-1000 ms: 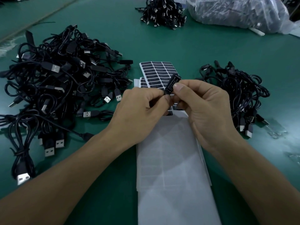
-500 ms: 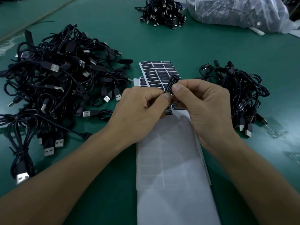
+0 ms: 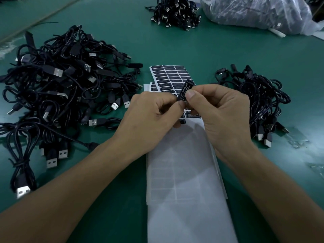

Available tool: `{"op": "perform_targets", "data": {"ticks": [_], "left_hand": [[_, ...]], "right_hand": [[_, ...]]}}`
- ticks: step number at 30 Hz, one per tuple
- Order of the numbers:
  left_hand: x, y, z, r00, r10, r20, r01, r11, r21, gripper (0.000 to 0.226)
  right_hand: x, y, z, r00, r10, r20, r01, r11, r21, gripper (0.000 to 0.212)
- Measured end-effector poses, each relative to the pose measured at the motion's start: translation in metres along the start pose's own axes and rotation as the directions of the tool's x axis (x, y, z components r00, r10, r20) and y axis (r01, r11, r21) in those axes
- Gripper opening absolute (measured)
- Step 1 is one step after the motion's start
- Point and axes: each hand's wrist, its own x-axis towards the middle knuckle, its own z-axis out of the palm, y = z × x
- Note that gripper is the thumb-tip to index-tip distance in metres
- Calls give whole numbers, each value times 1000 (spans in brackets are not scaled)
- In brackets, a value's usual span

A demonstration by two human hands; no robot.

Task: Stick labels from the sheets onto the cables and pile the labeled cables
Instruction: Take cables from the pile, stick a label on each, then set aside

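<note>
Above the label sheets (image 3: 167,74), the left hand (image 3: 152,113) pinches the cable's controller block (image 3: 186,89) at its lower end. The right hand (image 3: 220,111) pinches its middle, seemingly pressing the label (image 3: 183,92) down. The block is likely light and rigid; grip the edges.

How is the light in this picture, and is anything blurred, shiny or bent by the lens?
Head view: dim, bluish light; left hand and right hand, pinching the sharply printed label, shadow the white sheets; glare on the plastic bag; the picture's edges look stretched by the wide lens.
</note>
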Motion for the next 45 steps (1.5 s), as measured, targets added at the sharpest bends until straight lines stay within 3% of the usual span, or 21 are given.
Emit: {"op": "perform_targets", "data": {"ticks": [4, 15, 37, 40, 43, 45], "left_hand": [[0, 0, 1, 998, -61, 27, 64, 990, -126, 9], [2, 1, 1, 989, -133, 60, 141, 976, -164, 23], [2, -4, -1, 991, -94, 91, 112, 968, -225, 17], [2, 1, -1, 993, -87, 79, 103, 968, -228, 26], [2, 3, -2, 995, -73, 68, 85, 975, -207, 54], [2, 2, -2, 996, -74, 56, 83, 981, -175, 51]], "right_hand": [[1, 1, 0, 1000, 4, -16, -4, 1000, -19, 17], [0, 2, 2, 1000, -16, -5, 16, 999, -28, 21], [1, 4, 3, 999, -13, -29, 11, 998, -68, 18], [1, 4, 3, 1000, -18, -23, 17, 997, -73, 17], [0, 3, 3, 999, -36, -22, 34, 996, -85, 16], [-2, 1, 4, 998, -54, -20, 52, 994, -91, 17]]}}
